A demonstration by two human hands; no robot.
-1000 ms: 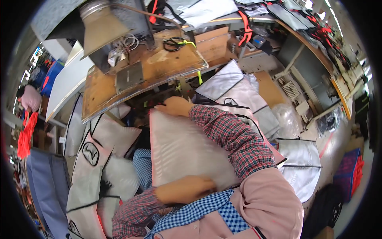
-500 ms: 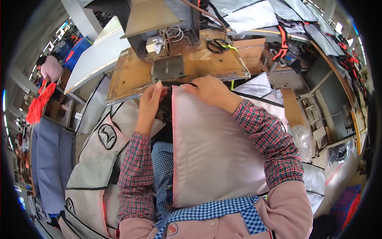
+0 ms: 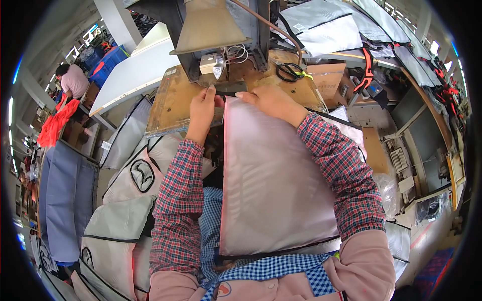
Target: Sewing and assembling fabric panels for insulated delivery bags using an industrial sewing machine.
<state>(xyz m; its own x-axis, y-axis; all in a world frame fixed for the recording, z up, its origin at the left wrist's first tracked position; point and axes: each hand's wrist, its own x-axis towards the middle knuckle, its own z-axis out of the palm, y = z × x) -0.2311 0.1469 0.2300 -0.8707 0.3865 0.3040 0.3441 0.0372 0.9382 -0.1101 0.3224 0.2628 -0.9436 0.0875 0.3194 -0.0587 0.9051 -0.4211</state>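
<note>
A silvery-white fabric panel [image 3: 276,185] with a pinkish left edge stretches from my lap up to the worktable. My right hand [image 3: 275,103] grips its far edge, thumb pressed on top and the other fingers partly hidden. A short black binding strip [image 3: 227,94] runs along that edge between my two hands. My left hand [image 3: 202,109] pinches the strip's left end between thumb and fingers. Both hands are over the front part of the brown wooden worktable [image 3: 168,103], just short of the sewing machine [image 3: 216,65] and its small lamp.
Black-handled scissors [image 3: 290,72] lie at the tabletop's right. Silvery fabric pieces [image 3: 118,218] heap up on my left, with more sheets [image 3: 329,35] at the back right. A white side table [image 3: 133,70] stands to the left. Farther off, a person [image 3: 74,80] sits at the left.
My hands have moved forward with the panel's edge and black strip, from the table's front edge to over the tabletop, closer to the machine. The view has shifted a little.
</note>
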